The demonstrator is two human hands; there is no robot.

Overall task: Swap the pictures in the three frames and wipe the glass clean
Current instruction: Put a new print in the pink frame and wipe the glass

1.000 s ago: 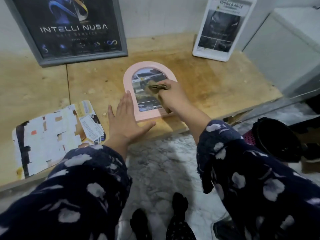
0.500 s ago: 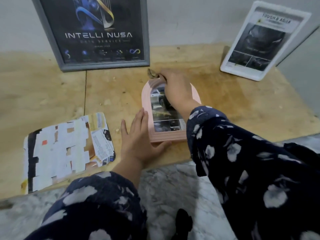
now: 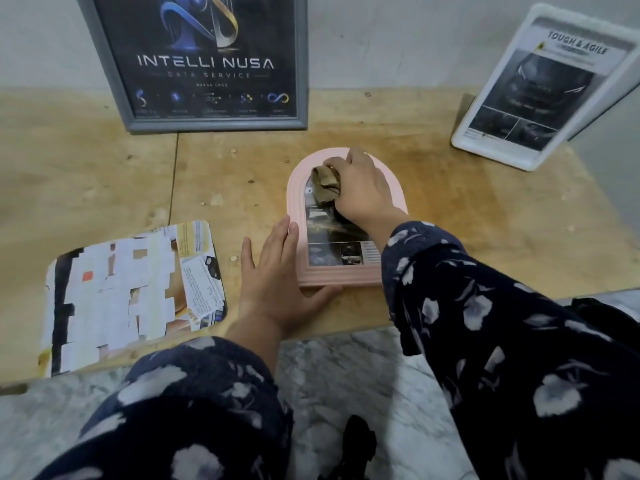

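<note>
1. The pink frame lay flat on the bench, near its front edge; it was arched at the far end and square at the near end, with a ridged rim.
2. Its glass showed a dark picture with small panels along the bottom; the details were too blurred to read.
3. The right hand was curled round a crumpled brownish cloth and pressed it on the upper part of the glass.
4. The left hand lay flat with straight fingers on the bench, against the frame's left side, thumb along its near edge.
5. The grey frame stood against the wall behind, with a dark poster reading "INTELLI NUSA"; its top was cut off by the view.
6. The white frame leaned at the right rear, headed "TOUGH & AGILE"; its small print was unreadable.
7. A loose print lay on the bench left of the left hand, patchy white, its image hard to make out.
8. The right hand and sleeve hid the frame's right rim and much of the picture.
</note>
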